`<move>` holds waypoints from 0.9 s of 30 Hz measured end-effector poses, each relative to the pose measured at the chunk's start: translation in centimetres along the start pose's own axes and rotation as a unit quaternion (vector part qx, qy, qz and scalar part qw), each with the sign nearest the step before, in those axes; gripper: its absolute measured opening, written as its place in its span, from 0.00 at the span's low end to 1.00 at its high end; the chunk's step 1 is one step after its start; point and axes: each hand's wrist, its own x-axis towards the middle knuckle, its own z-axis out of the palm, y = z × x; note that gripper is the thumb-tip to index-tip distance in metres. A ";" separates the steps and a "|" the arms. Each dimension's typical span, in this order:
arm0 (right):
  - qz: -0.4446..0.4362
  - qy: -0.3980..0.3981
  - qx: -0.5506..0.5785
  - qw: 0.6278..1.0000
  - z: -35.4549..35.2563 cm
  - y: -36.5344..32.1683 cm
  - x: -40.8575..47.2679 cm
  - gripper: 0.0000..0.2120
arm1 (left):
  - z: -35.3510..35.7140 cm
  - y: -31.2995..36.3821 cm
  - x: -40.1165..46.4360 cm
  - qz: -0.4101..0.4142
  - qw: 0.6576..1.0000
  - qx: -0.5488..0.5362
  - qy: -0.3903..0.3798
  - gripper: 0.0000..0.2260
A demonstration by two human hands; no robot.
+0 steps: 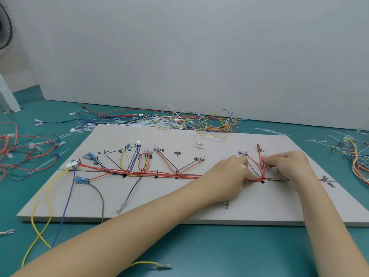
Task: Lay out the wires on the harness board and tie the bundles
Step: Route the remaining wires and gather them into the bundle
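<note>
Head view: board (pixel 199 206) lies flat on the green table, its long side running left to right. Main red bundle (pixel 159 173) runs along that axis to a junction (pixel 260 179) near the right end, where red and black branches fan up to pegs. Both hands meet at this junction. Left hand (pixel 229 176) comes in from the left, fingers curled, pinching the red wires just beside the junction. Right hand (pixel 285 164) sits above and right of it, fingertips pinched on something thin by the upright red branch (pixel 260 162); whether that is a tie or a wire cannot be made out. The junction lies between the hands, touching the left fingers. Likely step: tying here. Fingertips of both hands are partly hidden. Loose wires (pixel 199 120) and ties lie beyond the board.
</note>
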 end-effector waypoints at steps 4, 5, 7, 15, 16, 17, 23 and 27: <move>0.046 -0.016 0.029 0.998 0.0 0.0 0.4 0.08 | 0.1 0.0 0.0 -0.002 1.000 0.001 0.001 0.20; 0.060 -0.022 0.034 0.997 -0.1 0.0 0.5 0.08 | 0.1 0.0 0.0 -0.002 1.000 0.000 0.003 0.20; 0.083 -0.034 0.049 0.995 -0.1 0.0 0.7 0.08 | 0.2 0.0 0.0 -0.001 1.000 -0.002 0.006 0.20; 0.107 -0.046 0.085 0.990 -0.1 0.0 1.3 0.06 | 0.3 -0.2 0.0 -0.002 1.000 0.003 0.005 0.20; 0.106 -0.044 0.080 0.990 -0.1 0.0 1.3 0.06 | 0.3 -0.2 0.0 -0.002 1.000 0.005 0.005 0.20; 0.105 -0.042 0.072 0.991 -0.1 -0.1 1.2 0.06 | 0.3 -0.2 0.0 -0.001 1.000 0.005 0.005 0.20; 0.083 -0.046 0.026 0.995 0.2 -0.3 1.1 0.10 | 0.4 -0.3 0.1 -0.003 1.000 0.001 0.003 0.21; 0.075 -0.047 0.026 0.996 0.1 0.0 1.0 0.09 | 0.5 -0.3 0.0 -0.001 1.000 -0.003 0.008 0.20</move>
